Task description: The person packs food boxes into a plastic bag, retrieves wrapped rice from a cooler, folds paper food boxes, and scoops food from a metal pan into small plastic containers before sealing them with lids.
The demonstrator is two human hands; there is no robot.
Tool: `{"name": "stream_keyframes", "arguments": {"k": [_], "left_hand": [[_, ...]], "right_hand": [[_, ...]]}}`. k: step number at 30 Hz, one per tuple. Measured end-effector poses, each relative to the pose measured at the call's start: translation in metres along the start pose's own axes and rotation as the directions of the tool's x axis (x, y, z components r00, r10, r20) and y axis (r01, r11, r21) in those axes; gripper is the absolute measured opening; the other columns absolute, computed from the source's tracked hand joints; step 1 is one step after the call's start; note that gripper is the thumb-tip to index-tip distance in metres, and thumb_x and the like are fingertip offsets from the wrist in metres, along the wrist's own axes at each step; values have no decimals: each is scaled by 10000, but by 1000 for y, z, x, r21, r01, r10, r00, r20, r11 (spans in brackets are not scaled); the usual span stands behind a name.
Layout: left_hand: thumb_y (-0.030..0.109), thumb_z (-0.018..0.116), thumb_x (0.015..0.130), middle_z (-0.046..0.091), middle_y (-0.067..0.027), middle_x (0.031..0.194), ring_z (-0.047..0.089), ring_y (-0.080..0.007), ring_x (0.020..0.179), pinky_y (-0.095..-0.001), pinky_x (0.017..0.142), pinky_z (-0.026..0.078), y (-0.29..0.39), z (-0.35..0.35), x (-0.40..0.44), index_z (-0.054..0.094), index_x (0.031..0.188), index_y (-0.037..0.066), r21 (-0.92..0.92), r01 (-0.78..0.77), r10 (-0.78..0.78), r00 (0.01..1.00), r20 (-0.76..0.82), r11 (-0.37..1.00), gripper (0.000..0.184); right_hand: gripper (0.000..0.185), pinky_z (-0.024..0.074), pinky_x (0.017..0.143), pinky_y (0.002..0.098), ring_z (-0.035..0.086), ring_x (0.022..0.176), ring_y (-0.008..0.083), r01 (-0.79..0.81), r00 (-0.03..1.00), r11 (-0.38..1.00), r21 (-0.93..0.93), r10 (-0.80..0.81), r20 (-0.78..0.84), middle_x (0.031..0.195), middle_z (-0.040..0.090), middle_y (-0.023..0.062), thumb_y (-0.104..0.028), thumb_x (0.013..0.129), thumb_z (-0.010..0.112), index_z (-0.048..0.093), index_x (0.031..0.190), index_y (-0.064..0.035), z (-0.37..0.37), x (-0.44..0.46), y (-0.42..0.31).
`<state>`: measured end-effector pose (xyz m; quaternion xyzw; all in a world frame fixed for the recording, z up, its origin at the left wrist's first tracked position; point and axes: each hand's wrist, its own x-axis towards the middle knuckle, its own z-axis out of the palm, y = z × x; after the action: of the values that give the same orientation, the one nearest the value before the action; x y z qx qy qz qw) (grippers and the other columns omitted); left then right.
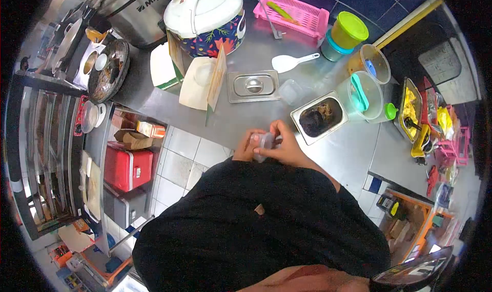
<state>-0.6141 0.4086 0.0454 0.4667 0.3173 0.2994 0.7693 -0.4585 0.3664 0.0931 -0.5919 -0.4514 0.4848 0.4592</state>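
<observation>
In front of my body, at the near edge of the steel counter, my left hand (245, 147) is wrapped round a small clear plastic cup (263, 139). My right hand (288, 149) closes on the same cup from the other side, thumb and fingers at its edge. What is inside the cup cannot be made out. Just beyond the hands to the right stands a steel food pan (301, 115) with dark, sauce-like food in it. A steel pan lid (241, 92) lies farther back, with a clear square plastic container (292, 92) beside it.
A white rice paddle (287, 63) lies behind the lid. Paper boxes (197, 87) and a flowered rice container (205, 23) stand at the left. Plastic tubs (370, 103) and a yellow food tray (410, 112) stand right, a pink basket (307, 23) at the back.
</observation>
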Motion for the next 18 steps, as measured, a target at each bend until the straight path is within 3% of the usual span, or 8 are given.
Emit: {"name": "stream_keyframes", "arguments": {"k": [4, 7, 10, 13, 16, 18], "left_hand": [[376, 444, 961, 555, -75, 1037, 533, -141, 941, -285, 819, 431, 16, 8, -7, 481, 1165, 57, -73, 145, -137, 985, 105, 987, 380], [354, 465, 953, 551, -62, 1026, 532, -138, 928, -280, 813, 429, 9, 6, -10, 487, 1146, 54, -121, 210, -193, 972, 138, 970, 357], [341, 480, 947, 549, -57, 1018, 529, -135, 925, -277, 814, 426, -2, 1, -8, 491, 1133, 54, -158, 253, -228, 961, 158, 955, 342], [337, 489, 942, 549, -55, 1013, 527, -133, 924, -275, 816, 423, -2, 0, -5, 493, 1126, 55, -155, 278, -248, 950, 188, 948, 336], [333, 499, 937, 549, -53, 1007, 525, -132, 924, -274, 818, 421, 1, 0, -5, 495, 1119, 56, -144, 298, -264, 939, 219, 943, 331], [330, 505, 934, 549, -52, 1003, 524, -131, 924, -273, 820, 419, -6, 0, -3, 496, 1114, 57, -142, 308, -272, 935, 230, 941, 327]], "right_hand": [[538, 445, 671, 271, 453, 815, 111, 84, 996, 968, -238, -84, 11, 860, 414, 13, -259, 644, 840, 400, 909, -99, -6, -13, 5], [541, 404, 645, 244, 421, 771, 93, -41, 997, 989, -145, 30, -78, 824, 403, 2, -260, 633, 844, 402, 894, -90, -1, -25, 12], [520, 380, 613, 251, 427, 663, 112, 44, 991, 995, -94, -55, -122, 720, 421, -1, -336, 629, 842, 434, 839, -89, -2, -32, 14], [410, 402, 590, 253, 465, 654, 97, 1, 990, 996, -89, -13, -141, 709, 464, 1, -287, 693, 804, 487, 843, -73, -7, -37, 31], [290, 434, 577, 251, 516, 621, 94, 65, 985, 975, -214, -96, -140, 673, 518, 9, -213, 745, 760, 536, 852, -63, -12, -37, 42], [251, 450, 576, 251, 538, 597, 105, -52, 984, 967, -249, 8, -176, 650, 540, 18, -175, 747, 751, 549, 843, -61, -12, -41, 32]]}}
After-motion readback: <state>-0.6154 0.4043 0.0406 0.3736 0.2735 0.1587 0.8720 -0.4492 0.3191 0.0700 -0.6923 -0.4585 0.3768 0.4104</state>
